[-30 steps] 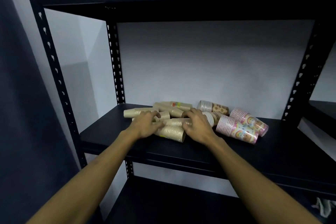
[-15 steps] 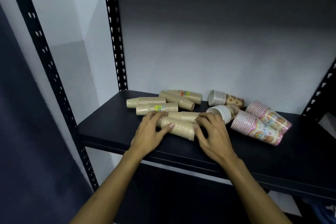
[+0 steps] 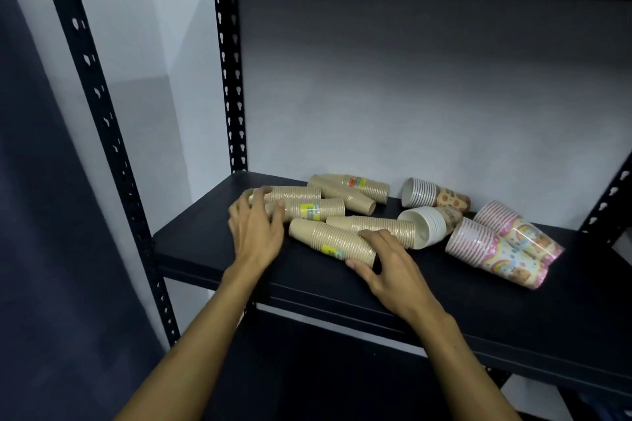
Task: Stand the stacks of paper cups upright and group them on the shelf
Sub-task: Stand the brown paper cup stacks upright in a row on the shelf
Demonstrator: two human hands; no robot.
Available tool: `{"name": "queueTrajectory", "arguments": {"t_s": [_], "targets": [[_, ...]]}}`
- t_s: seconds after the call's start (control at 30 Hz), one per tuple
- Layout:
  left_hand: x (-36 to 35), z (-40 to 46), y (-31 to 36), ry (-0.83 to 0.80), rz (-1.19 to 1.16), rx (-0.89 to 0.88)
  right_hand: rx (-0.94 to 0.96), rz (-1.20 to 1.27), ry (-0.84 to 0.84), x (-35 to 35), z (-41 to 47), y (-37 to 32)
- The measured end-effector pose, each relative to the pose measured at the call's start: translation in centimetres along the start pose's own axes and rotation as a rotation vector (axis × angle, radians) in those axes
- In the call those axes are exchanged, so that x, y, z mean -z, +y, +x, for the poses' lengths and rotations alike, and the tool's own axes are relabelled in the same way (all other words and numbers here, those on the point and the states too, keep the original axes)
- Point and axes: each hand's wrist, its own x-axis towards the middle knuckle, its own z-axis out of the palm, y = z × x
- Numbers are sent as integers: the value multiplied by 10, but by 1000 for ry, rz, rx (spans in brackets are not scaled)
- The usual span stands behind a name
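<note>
**Left hand shifting off the front stack to the rear ones**

Since half a second ago the left hand (image 3: 257, 229) is lying farther left, fingers spread loosely over two tan stacks (image 3: 301, 202), gripping nothing. The right hand (image 3: 390, 260) is cupping, half-closed, the rim end of the front tan stack (image 3: 333, 243). All cup stacks, including the pink stacks (image 3: 502, 244), are lying toppled on the shelf (image 3: 444, 294).

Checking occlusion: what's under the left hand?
The left hand covers the closed ends of two tan cup stacks lying on the shelf. Their ends and the shelf beneath are hidden; no grip is visible.
</note>
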Motion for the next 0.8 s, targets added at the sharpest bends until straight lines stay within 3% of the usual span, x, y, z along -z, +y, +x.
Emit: {"name": "queueTrajectory", "arguments": {"t_s": [0.17,0.33,0.67,0.8], "targets": [[-6,17,-14,-219,45,121,-8,19,24,0,1,3],[-6,19,-15,-244,72,143,-12,61,32,1,0,2],[24,8,-28,-113,-852,400,-97,231,-44,8,0,-3],[45,4,-31,-90,-1002,407,-108,290,-34,12,0,-7]]}}
